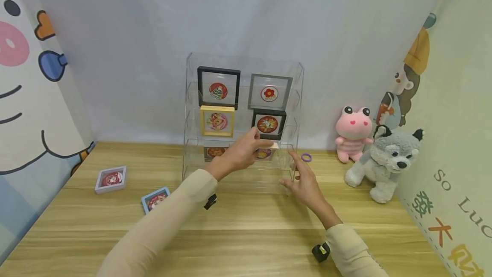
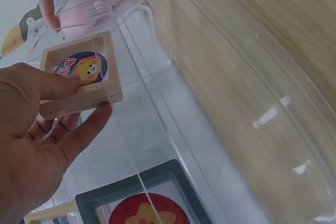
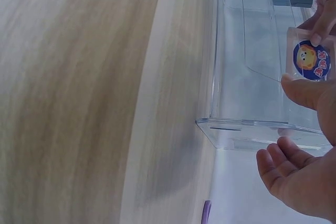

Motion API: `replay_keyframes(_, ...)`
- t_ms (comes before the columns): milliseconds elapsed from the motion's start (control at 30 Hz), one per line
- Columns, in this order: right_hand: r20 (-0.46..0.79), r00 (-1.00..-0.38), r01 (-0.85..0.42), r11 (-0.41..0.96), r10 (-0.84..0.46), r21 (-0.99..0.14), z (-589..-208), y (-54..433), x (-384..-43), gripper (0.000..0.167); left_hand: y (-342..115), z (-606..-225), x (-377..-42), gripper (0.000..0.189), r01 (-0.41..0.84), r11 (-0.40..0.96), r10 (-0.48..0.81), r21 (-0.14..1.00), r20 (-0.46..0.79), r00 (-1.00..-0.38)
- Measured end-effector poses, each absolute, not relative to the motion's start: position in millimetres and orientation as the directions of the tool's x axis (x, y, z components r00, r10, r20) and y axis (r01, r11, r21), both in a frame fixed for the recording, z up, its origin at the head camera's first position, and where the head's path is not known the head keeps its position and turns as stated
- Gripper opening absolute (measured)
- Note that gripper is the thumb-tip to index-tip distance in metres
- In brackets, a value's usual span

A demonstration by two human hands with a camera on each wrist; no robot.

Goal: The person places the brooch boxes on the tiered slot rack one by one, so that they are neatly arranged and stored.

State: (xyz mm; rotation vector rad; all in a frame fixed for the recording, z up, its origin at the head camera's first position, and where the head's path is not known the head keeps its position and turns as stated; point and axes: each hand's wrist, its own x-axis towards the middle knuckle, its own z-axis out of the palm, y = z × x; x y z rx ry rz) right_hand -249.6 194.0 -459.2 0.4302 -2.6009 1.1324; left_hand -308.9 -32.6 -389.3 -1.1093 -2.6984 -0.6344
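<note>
My left hand (image 1: 240, 151) pinches a small light-beige picture frame (image 2: 116, 69) at the lower front of a clear acrylic display rack (image 1: 242, 175). Inside the frame is a round blue picture (image 3: 311, 60) with a yellow cartoon figure. In the left wrist view the thumb lies over the frame's face while fingers support its lower edge. My right hand (image 1: 307, 183) is beside the rack's right end, its thumb and fingers spread around the side panel. A dark grey frame (image 2: 128, 186) with a red round picture stands near the left hand.
Higher tiers carry a black frame (image 1: 238, 89), a grey frame (image 1: 289, 93), a yellow frame (image 1: 202, 122) and a small black frame (image 1: 283, 126). A lilac frame (image 1: 110, 180) and a blue frame (image 1: 155, 199) lie left. Purple ring (image 1: 306, 157), pink plush (image 1: 353, 138) and dog plush (image 1: 388, 161) are right.
</note>
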Motion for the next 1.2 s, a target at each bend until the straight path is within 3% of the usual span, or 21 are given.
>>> replay_keyframes(200,0.357,-0.920,-0.373,0.647,-0.164,-0.665,-459.7,193.2,-248.5,0.090,-26.8,-396.8,-308.5,0.056,0.725,0.633,0.648,0.271,0.328,-0.688)
replay_keyframes(600,0.380,-0.911,-0.388,0.646,-0.160,-0.658,-461.4,192.2,-246.9,0.090,-23.6,-399.3,-304.8,0.052,0.709,0.640,0.628,0.297,0.328,-0.705)
replay_keyframes(967,0.364,-0.918,-0.373,0.653,-0.158,-0.659,-460.2,194.4,-247.7,0.090,-33.3,-388.0,-301.1,0.042,0.739,0.619,0.639,0.265,0.376,-0.671)
replay_keyframes(1200,0.364,-0.917,-0.377,0.660,-0.164,-0.650,-459.5,194.6,-249.7,0.091,-54.4,-371.0,-293.9,0.038,0.810,0.528,0.619,0.253,0.538,-0.572)
